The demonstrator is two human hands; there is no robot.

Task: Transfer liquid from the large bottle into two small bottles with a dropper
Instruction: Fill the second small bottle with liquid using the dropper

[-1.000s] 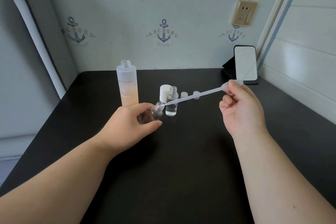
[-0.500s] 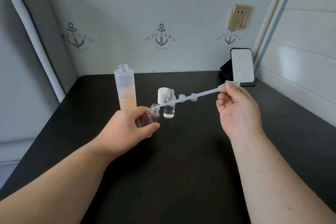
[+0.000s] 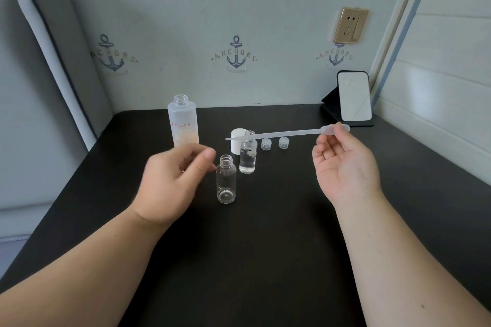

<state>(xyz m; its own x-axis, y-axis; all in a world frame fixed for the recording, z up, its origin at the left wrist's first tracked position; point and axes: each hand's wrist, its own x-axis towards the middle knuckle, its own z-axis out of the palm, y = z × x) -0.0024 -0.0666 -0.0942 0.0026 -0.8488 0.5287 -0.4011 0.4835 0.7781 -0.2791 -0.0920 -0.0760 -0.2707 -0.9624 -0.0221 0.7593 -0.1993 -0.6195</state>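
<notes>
The large frosted bottle (image 3: 183,124) stands uncapped at the back left of the black table (image 3: 265,260), with peach liquid low in it. A small clear bottle (image 3: 226,179) stands upright near the middle. Just left of it hovers my left hand (image 3: 172,180), fingers apart and holding nothing. A second small bottle (image 3: 248,152), partly filled with clear liquid, stands behind it. My right hand (image 3: 342,164) pinches the bulb of a long plastic dropper (image 3: 281,134). The dropper lies nearly level, its tip above the second small bottle.
A white cap (image 3: 237,141) stands behind the second small bottle. Two small clear caps (image 3: 266,144) (image 3: 283,142) lie to its right. A phone on a black stand (image 3: 353,97) sits at the back right corner by the wall.
My left hand has let go of the near small bottle, which now stands upright on the table. The dropper tip has come out of its mouth and swung up to level.
</notes>
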